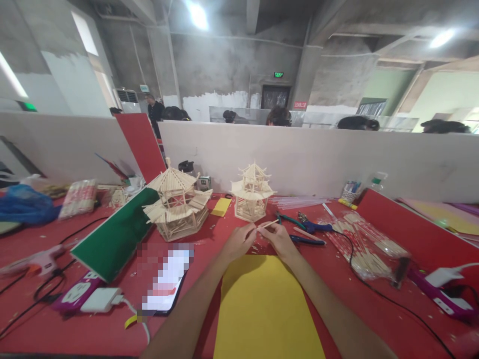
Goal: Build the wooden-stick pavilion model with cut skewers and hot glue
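Note:
My left hand (240, 241) and my right hand (277, 238) meet above the far edge of a yellow sheet (265, 309). Between them is a thin wooden stick (269, 224). Fingers of the right hand are closed on it, and the left fingertips pinch at its left end. Just beyond my hands stands a small pagoda model (252, 194) built of pale sticks, with tiered roofs. A larger stick pavilion model (177, 202) stands to its left. Pliers (290, 219) with green handles lie right of my right hand.
A blue glue gun (314, 227) with a black cord and bagged sticks (362, 244) lie to the right. A phone (168, 279), a green board (116, 239), a pink glue gun (41, 262) and a power strip (77, 294) are left. A white partition (310, 159) runs behind; people are beyond it.

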`<act>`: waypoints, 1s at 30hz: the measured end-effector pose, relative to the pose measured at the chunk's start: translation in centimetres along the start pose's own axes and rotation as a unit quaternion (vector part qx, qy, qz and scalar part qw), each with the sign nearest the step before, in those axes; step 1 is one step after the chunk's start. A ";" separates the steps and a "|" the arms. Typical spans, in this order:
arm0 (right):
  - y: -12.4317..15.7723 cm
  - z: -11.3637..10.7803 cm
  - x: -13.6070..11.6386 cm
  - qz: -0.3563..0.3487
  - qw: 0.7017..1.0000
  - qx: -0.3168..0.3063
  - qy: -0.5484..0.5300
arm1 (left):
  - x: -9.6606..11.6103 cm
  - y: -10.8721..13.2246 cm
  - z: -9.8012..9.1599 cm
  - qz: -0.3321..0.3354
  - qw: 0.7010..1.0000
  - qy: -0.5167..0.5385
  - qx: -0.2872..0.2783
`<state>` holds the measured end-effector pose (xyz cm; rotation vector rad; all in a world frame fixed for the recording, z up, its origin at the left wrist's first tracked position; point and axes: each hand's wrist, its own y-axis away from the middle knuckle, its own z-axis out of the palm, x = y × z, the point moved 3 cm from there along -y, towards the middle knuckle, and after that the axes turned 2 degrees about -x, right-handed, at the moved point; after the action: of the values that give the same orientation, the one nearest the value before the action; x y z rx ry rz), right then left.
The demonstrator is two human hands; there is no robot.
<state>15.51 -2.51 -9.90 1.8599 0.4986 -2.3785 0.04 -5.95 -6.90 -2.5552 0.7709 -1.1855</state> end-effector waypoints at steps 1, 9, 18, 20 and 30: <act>0.0 0.0 0.0 0.002 1.000 0.002 -0.001 | 0.0 0.0 0.0 0.001 1.000 0.000 0.002; 0.2 0.2 0.0 0.017 1.000 0.004 -0.013 | 0.0 -0.1 0.0 0.000 1.000 0.003 0.009; 0.2 0.4 -0.1 0.028 0.999 0.011 -0.026 | -0.2 -0.2 -0.1 -0.009 1.000 0.005 0.008; 0.3 0.5 -0.2 0.030 0.999 0.012 -0.020 | -0.2 -0.2 -0.1 -0.010 1.000 0.010 0.010; 0.3 -0.1 -0.9 0.056 0.998 -0.032 0.025 | -0.8 -0.3 -0.1 -0.027 0.998 0.047 0.044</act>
<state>15.94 -2.86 -9.16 1.8721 0.4565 -2.2238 -0.40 -5.24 -7.24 -2.4792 0.6575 -1.3348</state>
